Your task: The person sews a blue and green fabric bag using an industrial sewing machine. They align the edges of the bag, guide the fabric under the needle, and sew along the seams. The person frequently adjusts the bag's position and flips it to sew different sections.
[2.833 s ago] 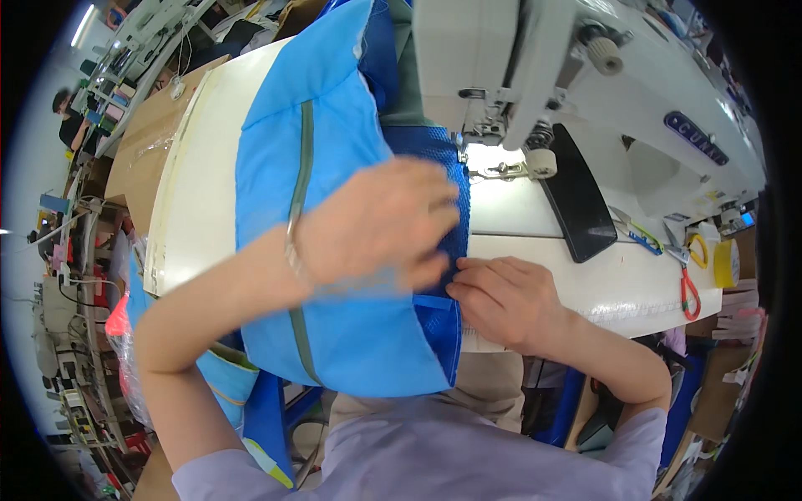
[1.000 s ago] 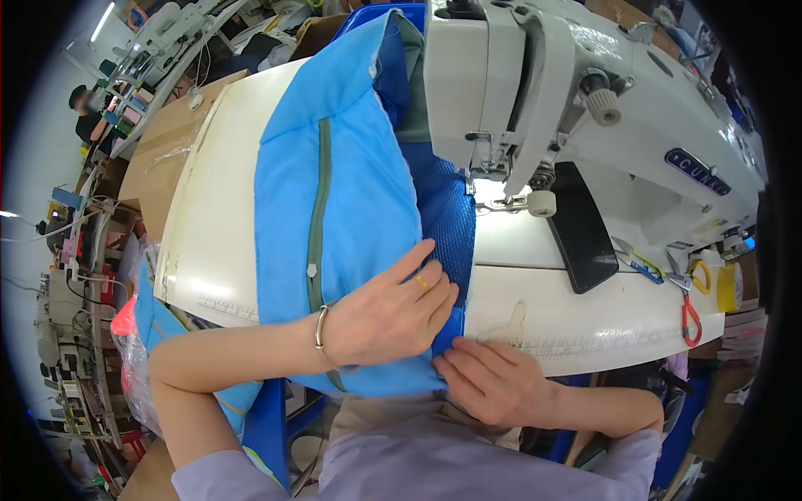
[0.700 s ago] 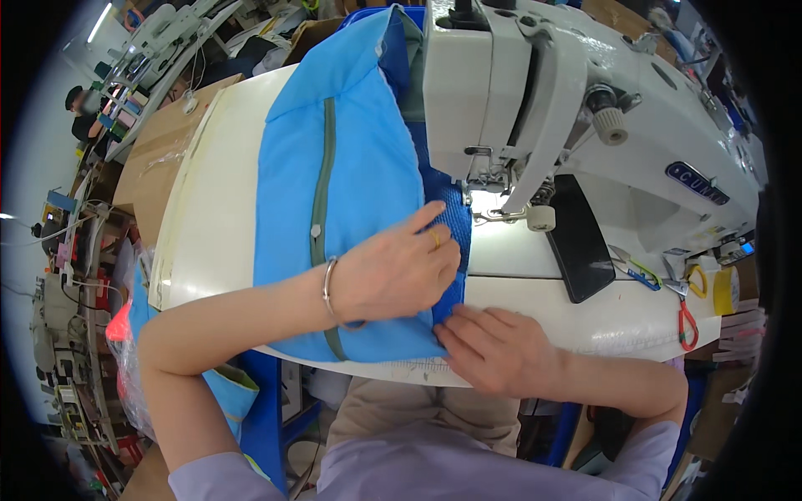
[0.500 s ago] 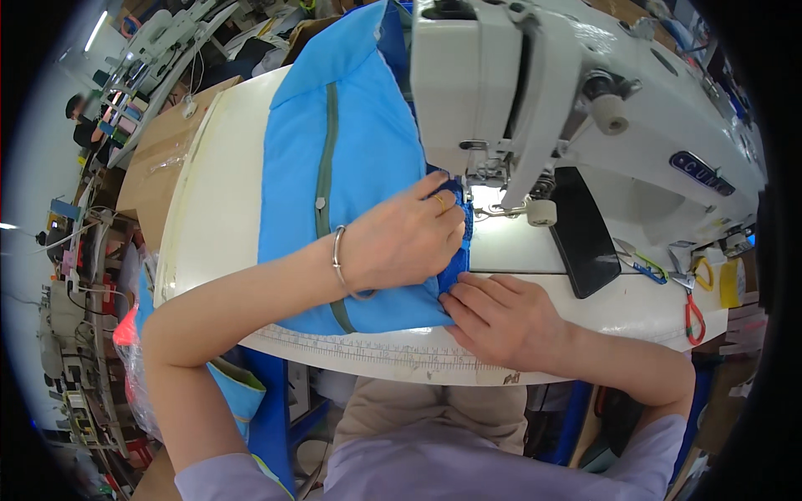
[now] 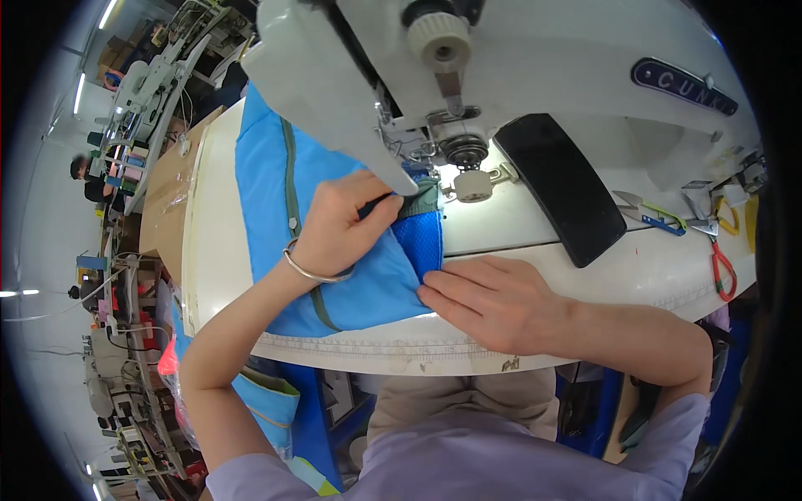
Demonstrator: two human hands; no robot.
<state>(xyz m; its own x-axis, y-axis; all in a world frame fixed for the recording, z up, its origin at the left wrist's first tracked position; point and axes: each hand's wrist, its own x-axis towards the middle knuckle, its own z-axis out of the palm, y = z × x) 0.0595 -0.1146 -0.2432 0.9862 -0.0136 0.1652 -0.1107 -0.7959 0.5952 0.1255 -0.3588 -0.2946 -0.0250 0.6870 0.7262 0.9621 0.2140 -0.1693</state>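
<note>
Fingers close to the sewing point, layers that could slip

Clock positions are read from the green strip (image 5: 420, 199) on the blue cloth piece, just below the sewing machine's lowered parts.

From 7 round to 10 o'clock lies the cloth's light blue panel (image 5: 368, 288), flat on the table. Its olive zipper (image 5: 291, 179) runs lengthwise; if the loose panel drifted toward 3, a fold might get caught under the machine.

At 9 o'clock the left hand (image 5: 347, 215) rests on the panel, thumb and forefinger close together near the strip. The machine hides some fingertips, so whether they pinch cloth I can't say. This looks the sharpest risk: a slip or sudden feed could bring a finger too near the needle, itself hidden from view.

At 12 o'clock is the sewing machine (image 5: 334, 100). At 6, the dark blue mesh panel (image 5: 422, 242) could skew if the two hands pulled unevenly.

Between 4 and 5 o'clock the right hand (image 5: 505, 305) has its fingers together, tips on the cloth's edge; a pinch beneath can't be confirmed. Tugging there could drag the edges out of line.

At 3 o'clock a black slab (image 5: 561, 188) could be knocked by a swinging forearm.
</note>
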